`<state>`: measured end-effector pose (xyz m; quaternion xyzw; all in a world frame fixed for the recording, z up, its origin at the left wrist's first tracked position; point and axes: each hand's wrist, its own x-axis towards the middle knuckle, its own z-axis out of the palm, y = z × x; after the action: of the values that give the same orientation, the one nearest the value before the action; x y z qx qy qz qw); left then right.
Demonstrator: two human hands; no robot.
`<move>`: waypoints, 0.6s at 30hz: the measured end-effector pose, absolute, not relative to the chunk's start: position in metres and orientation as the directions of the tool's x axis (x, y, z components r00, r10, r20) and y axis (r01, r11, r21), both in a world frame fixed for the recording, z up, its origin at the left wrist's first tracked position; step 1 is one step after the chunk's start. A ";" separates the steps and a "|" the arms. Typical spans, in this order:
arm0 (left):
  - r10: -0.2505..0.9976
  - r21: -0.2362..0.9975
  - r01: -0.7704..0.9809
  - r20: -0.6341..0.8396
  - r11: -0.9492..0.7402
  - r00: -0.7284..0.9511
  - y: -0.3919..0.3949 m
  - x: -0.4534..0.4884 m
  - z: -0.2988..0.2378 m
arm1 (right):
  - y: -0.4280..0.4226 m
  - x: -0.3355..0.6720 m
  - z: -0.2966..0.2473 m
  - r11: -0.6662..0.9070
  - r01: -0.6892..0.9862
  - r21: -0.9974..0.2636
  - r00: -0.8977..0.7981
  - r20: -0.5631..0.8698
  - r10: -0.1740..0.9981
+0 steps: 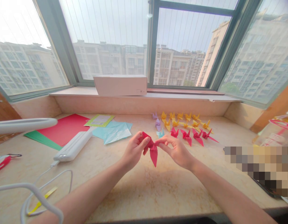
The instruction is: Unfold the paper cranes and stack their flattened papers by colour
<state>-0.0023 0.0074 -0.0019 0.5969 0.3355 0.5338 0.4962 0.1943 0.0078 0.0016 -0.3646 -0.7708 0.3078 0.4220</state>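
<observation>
Two bare arms reach in from the bottom edge, and the left hand (134, 151) and the right hand (178, 152) meet above the middle of the stone table (146, 193); both pinch a small red paper crane (153, 149), fingers closed tight on its top while its long point hangs down. Just behind it sit rows of folded birds, red cranes (192, 135) in front, yellow cranes (181, 119) at the back and purple cranes (157, 123) beside them. Farther left lie blue paper (113, 132), a red sheet (64, 129) and a white power bank (72, 146), and a white box (120, 85) rests on the window sill.
</observation>
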 end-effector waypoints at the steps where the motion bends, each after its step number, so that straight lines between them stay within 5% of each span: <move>1: 0.935 0.953 -0.144 0.291 -0.266 0.201 0.008 -0.002 -0.001 | 0.008 0.194 0.001 0.564 0.289 -0.774 -0.385 0.445 0.809; 9: 0.966 0.980 -0.145 0.162 -0.133 0.203 0.004 -0.001 0.001 | 0.003 0.194 -0.002 0.681 0.308 -0.665 -0.353 0.585 0.730; 18: 0.943 0.943 -0.323 0.176 -0.079 0.283 0.005 -0.002 0.003 | 0.002 0.188 -0.008 0.489 0.220 -0.844 -0.309 0.415 0.856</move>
<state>-0.0016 0.0050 0.0030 0.5193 0.2982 0.5192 0.6098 0.1879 0.0024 -0.0085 -0.3680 -0.7310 0.3468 0.4582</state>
